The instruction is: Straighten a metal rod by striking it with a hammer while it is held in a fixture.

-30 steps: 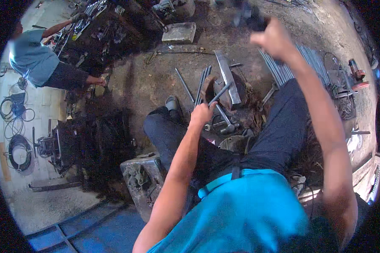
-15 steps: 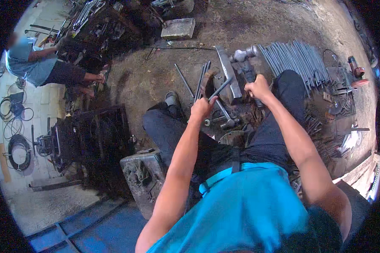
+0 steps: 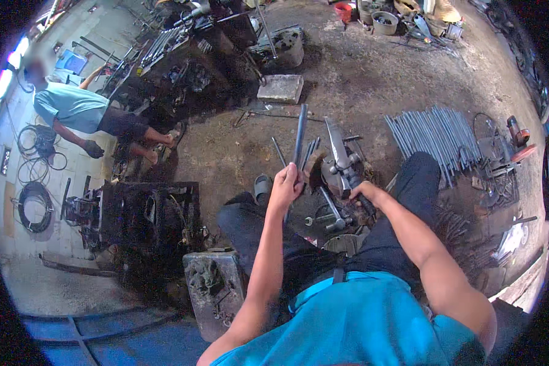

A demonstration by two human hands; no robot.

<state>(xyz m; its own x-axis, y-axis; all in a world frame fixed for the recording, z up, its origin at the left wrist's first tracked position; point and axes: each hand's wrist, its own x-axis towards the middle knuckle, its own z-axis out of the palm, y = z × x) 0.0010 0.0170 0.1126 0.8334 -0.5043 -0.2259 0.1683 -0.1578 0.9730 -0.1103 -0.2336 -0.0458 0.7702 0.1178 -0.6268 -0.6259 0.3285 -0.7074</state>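
Observation:
My left hand point(image 3: 287, 186) is closed round a dark metal rod point(image 3: 300, 135), which is held up steeply in front of me. In my right hand point(image 3: 367, 193) is the handle of a hammer point(image 3: 344, 161). Its head is in front of the near part of a narrow steel anvil block point(image 3: 336, 135) and hides some of it; whether they touch, I cannot tell. A second hammer point(image 3: 339, 223) lies between my legs, with a small wrench point(image 3: 309, 221) to its left. A few more rods point(image 3: 312, 148) lean just right of the held one.
A row of many metal rods point(image 3: 430, 140) lies on the floor at the right, near an angle grinder point(image 3: 518, 131). A concrete block point(image 3: 280, 89) is farther ahead. To my left stand a dark machine point(image 3: 146, 213) and a stained metal box point(image 3: 213, 293). Another person point(image 3: 73, 110) is at the far left.
My left hand has swung the rod from a slant beside the anvil block to nearly upright. The hammer head has come nearer, over the block. The view has tilted farther ahead.

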